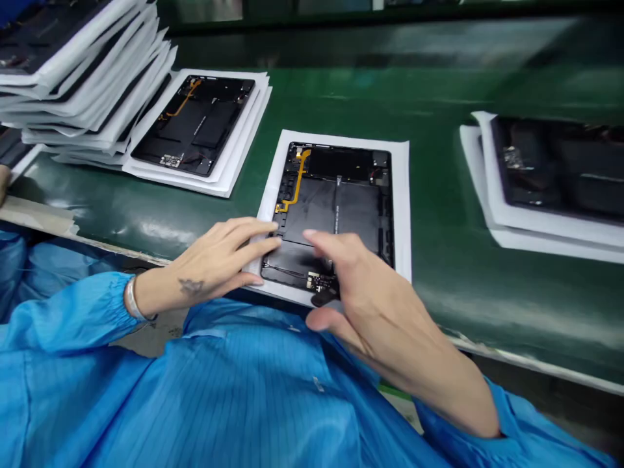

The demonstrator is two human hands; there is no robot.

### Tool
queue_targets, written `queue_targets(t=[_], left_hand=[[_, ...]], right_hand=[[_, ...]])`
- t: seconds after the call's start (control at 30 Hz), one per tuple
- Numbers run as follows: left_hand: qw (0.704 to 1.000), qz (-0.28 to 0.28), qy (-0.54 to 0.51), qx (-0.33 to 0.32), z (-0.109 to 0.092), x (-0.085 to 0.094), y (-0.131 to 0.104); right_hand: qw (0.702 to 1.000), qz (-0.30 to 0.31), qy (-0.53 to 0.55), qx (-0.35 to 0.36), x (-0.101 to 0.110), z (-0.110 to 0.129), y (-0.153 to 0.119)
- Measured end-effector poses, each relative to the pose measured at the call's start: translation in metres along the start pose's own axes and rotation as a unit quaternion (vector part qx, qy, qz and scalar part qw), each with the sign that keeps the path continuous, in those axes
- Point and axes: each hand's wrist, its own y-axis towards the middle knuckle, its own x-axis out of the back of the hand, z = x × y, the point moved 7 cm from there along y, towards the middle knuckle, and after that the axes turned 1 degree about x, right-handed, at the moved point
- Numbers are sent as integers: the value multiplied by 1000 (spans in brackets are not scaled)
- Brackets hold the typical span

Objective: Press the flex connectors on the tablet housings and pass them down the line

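An opened tablet [358, 201], black inside with an orange flex cable [298, 182] along its left side, lies on a white sheet [402, 195] in front of me. My left hand [227, 253] rests at the tablet's left edge, fingers stretched out and touching the rim. Over the lower right part is my right hand [363, 286], its index finger and thumb apart. From under its palm sticks a small black piece [325, 296], next to the circuit board [316, 279]; its kind cannot be made out. The other right fingers are hidden.
Another opened tablet [195, 127] lies on white sheets to the left, beside a tall stack of sheets and tablets [102, 91]. At the right, a further tablet [560, 169] sits on sheets. All rest on the green bench [439, 195]. Part of another person's hand [4, 179] shows at the left edge.
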Motion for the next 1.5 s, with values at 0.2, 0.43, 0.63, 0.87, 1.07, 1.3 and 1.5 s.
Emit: queue_targets(t=[0.2,0.43,0.63,0.87,1.07,1.3,1.5], left_hand=[[993,-11,-117,-3,13,-21,2],[993,-22,-118,-5,10,-23,0],[994,-43,-99,-8,3,-11,2],[994,-61,-88,-11,-2,-4,2],[994,-40,-105,-1,3,-13,3],[995,-22,-101,0,9,-23,1],[996,-16,-91,-2,8,-24,1]], right_hand=[[989,55,-136,21,-14,20,0],[996,3,-88,19,-17,19,-6],[995,-15,-93,19,-29,20,-8],[995,10,-103,14,-33,24,-3],[985,53,-158,54,-29,33,7],[963,111,-208,131,-27,40,20],[958,108,-226,139,-25,46,21]])
